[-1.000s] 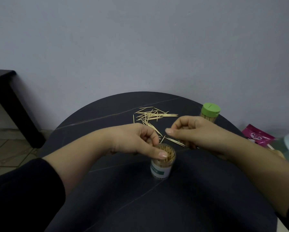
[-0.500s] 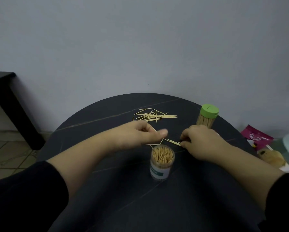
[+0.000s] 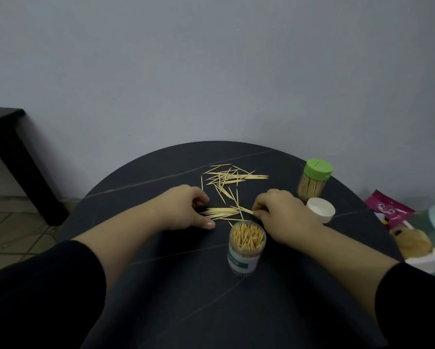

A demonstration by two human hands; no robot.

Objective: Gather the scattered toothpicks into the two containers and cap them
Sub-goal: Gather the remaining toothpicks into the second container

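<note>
Subject: a round dark tabletop with thin pale veins [image 3: 161, 285], set against a plain grey wall [image 3: 211, 71].

Left hand [image 3: 186, 207]: it rests on the table with the fingers curled over the left ends of a small bundle of pale wooden toothpicks [image 3: 221, 212] and the thumb stretched flat along the surface. Whether the fingers actually clamp the sticks cannot be told.

Right hand [image 3: 279, 210]: the fingers are curled, and the fingertips [image 3: 258, 210] pinch the right ends of the same bundle. The bundle lies flat on the table between the two hands.

Open clear plastic cylinder with a green-and-white label [image 3: 246, 245]: upright, uncapped and packed with toothpicks standing on end. It stands just in front of the bundle and close beside the right wrist.

Loose scatter of toothpicks [image 3: 231, 176]: it is spread on the far part of the table, beyond both hands (some strays trail down toward the bundle).

Clear cylinder with a light green cap [image 3: 314, 180]: upright, capped, filled, far right.

White round cap [image 3: 321, 210]: it lies on the table just in front of the green-capped cylinder, beside the right hand.

Off the table: a pink packet [image 3: 387, 210] to the right, and a black side table [image 3: 5, 137] at far left.
</note>
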